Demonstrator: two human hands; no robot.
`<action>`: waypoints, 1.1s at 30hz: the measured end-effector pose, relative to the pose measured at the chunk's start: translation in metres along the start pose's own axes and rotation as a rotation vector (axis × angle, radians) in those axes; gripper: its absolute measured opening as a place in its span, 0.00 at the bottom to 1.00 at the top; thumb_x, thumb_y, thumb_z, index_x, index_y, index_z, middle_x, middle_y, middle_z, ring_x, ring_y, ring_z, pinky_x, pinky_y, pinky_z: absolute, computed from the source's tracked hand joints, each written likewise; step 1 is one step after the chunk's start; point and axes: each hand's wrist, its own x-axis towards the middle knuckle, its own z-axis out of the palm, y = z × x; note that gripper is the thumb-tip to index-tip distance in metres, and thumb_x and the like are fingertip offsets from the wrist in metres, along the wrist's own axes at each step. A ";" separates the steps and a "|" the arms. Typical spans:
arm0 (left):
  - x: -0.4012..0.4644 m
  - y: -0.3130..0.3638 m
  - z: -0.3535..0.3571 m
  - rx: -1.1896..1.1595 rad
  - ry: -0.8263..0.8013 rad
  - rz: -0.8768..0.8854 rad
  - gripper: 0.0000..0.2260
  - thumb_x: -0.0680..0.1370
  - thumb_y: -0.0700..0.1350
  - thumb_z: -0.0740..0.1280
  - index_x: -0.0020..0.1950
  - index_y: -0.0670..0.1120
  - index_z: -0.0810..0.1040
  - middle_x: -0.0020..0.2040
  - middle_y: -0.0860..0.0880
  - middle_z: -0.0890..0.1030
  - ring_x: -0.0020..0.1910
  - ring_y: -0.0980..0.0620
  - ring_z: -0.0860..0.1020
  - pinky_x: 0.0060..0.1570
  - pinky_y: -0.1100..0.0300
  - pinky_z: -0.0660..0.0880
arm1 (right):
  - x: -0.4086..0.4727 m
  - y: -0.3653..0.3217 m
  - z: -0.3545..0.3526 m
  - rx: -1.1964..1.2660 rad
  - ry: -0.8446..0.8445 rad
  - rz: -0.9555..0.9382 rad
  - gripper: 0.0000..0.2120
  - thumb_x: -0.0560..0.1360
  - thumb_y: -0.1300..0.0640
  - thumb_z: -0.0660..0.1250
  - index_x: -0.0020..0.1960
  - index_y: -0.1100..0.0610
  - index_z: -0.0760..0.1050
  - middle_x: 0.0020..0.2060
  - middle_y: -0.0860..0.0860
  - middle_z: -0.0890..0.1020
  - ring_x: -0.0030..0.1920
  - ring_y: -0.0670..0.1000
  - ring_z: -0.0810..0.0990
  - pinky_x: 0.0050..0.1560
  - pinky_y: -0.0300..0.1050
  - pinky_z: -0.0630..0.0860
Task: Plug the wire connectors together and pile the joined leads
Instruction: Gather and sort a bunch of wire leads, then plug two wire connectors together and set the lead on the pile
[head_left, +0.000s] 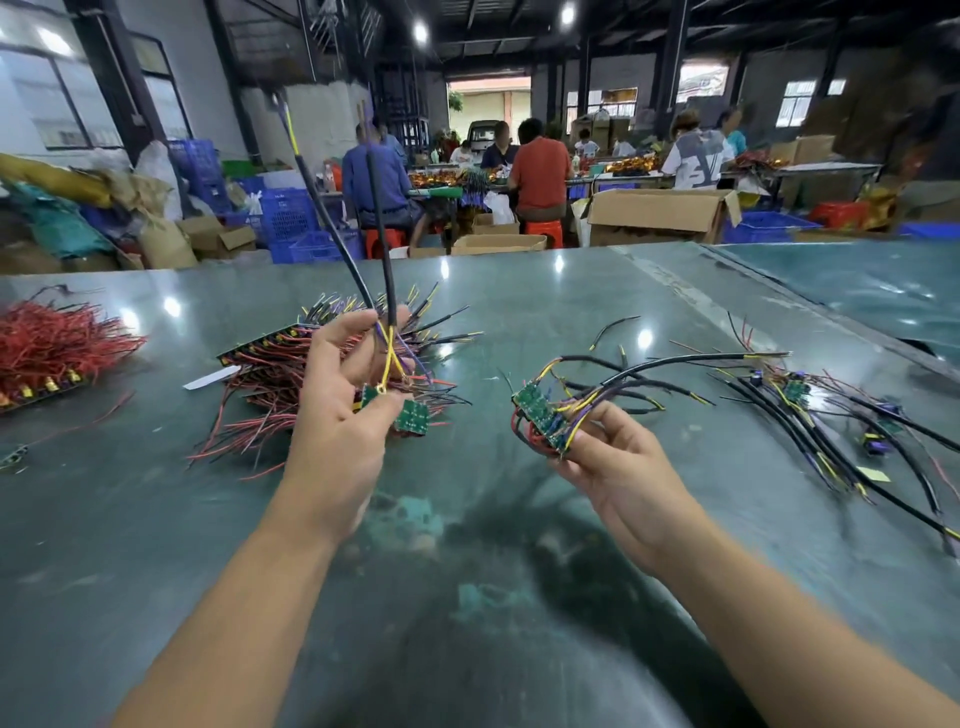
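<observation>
Your left hand (340, 415) pinches two black-sleeved leads w/ small green circuit boards (410, 415), cables sticking up toward 12 o'clock. Your right hand (618, 462) grips a bundle of green boards w/ black, yellow & purple wires (545, 415), fingers curled round it. Both sit above the glossy green tabletop (467, 571). Heap of red-wired boards (270, 384) at 11 o'clock; loose pile of black leads (831, 415) at 3 o'clock.
</observation>
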 end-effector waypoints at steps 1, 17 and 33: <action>0.006 0.002 -0.001 -0.024 0.002 -0.025 0.24 0.68 0.31 0.59 0.58 0.55 0.69 0.64 0.56 0.78 0.59 0.54 0.75 0.52 0.57 0.68 | -0.001 0.001 0.001 -0.022 -0.012 -0.002 0.14 0.77 0.73 0.57 0.50 0.58 0.76 0.44 0.52 0.85 0.45 0.50 0.85 0.44 0.37 0.78; -0.011 -0.015 0.042 0.629 0.015 -0.084 0.10 0.74 0.35 0.66 0.47 0.50 0.78 0.43 0.54 0.80 0.42 0.53 0.77 0.46 0.64 0.73 | 0.001 0.006 -0.003 -0.271 -0.070 -0.039 0.15 0.77 0.74 0.56 0.52 0.59 0.76 0.43 0.54 0.85 0.45 0.52 0.84 0.44 0.37 0.77; -0.040 -0.041 0.046 0.009 -0.052 -0.532 0.09 0.74 0.31 0.68 0.44 0.44 0.79 0.37 0.50 0.84 0.38 0.58 0.81 0.38 0.65 0.78 | -0.004 0.001 -0.005 -0.301 -0.060 0.178 0.09 0.74 0.67 0.67 0.42 0.57 0.84 0.40 0.56 0.85 0.42 0.48 0.82 0.45 0.38 0.81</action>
